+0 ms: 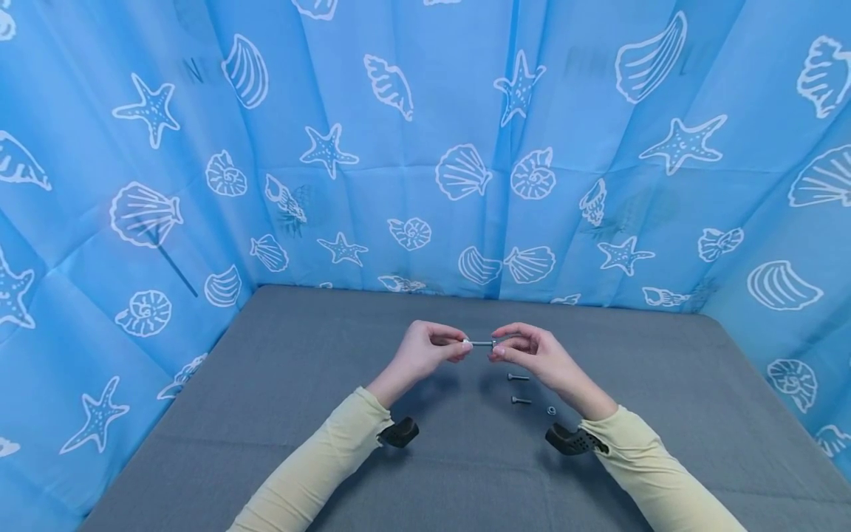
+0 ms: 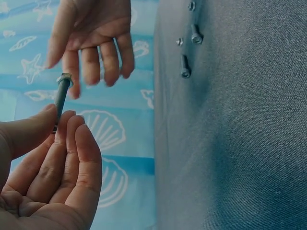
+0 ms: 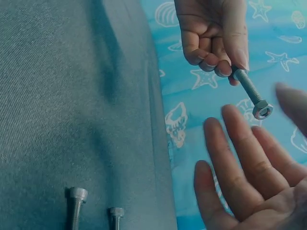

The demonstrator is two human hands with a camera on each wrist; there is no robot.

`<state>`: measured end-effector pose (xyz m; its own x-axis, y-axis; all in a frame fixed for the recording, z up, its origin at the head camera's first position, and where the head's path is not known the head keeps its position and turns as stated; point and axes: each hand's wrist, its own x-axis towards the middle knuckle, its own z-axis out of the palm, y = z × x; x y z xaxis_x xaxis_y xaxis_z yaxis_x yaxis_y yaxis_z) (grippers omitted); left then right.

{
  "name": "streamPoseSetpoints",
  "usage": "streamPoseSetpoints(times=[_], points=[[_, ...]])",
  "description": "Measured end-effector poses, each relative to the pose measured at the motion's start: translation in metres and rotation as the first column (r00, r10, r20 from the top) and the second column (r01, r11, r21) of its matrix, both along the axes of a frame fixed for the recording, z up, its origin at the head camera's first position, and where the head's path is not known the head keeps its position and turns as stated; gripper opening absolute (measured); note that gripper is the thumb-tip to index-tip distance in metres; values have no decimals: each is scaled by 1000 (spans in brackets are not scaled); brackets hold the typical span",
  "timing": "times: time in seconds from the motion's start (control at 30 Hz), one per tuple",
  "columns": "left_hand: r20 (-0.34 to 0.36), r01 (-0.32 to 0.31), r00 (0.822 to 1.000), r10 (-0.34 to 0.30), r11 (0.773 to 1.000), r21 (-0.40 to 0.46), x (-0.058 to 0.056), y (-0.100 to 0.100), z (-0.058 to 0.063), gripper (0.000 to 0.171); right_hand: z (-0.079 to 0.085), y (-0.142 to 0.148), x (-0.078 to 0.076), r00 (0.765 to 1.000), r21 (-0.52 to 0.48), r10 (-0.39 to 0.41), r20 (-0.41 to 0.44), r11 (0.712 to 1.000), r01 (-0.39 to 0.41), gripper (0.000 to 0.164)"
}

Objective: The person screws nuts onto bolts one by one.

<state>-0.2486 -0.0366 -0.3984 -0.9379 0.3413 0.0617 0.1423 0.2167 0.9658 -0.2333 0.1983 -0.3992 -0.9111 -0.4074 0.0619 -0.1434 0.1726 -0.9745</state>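
My left hand (image 1: 428, 343) pinches a metal bolt (image 3: 249, 87) at its head end, between thumb and fingertips, above the table. The head is mostly hidden by the fingers. On the bolt's other end sits a hex nut (image 3: 262, 109), level with the tip. Around that end is my right hand (image 1: 532, 351), its thumb and fingers spread; in the right wrist view they look apart from the nut. Below on the table lie two more bolts, a nearer one (image 1: 521, 400) and a farther one (image 1: 518, 377), with a loose nut (image 1: 551, 411) beside them.
The left wrist view shows two loose nuts, one (image 2: 179, 41) between the bolts and another (image 2: 192, 5) at the top edge. A grey cloth covers the table (image 1: 299, 384). Blue curtains (image 1: 412, 148) with shell prints stand behind and at both sides.
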Motion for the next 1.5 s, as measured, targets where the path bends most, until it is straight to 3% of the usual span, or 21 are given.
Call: streamPoseSetpoints(times=[0.1,0.33,0.57,0.8,1.03,1.27,1.5], points=[[3,-4,1000,4,1000,-1,0,0,0,15,0,0,1,1000,-40,13,-24,999,-14,33],[7,-15,1000,15,1000,8,1,-1,0,15,0,-1,1,1000,39,8,9,999,-8,34],[12,-17,1000,16,1000,18,2,0,-1,16,-1,-1,2,1000,-7,15,5,1000,-15,34],[7,-24,1000,24,1000,16,1,0,-3,15,1,-4,0,999,56,-7,50,998,5,38],[34,-42,999,41,999,21,0,0,-3,15,4,-5,1,996,23,11,84,1000,-13,40],[26,-35,999,35,999,24,1,0,-1,15,4,-6,-1,995,73,-23,97,997,16,40],[14,-33,999,33,998,52,-1,1,-3,14,3,-5,0,996,16,-13,87,1000,12,42]])
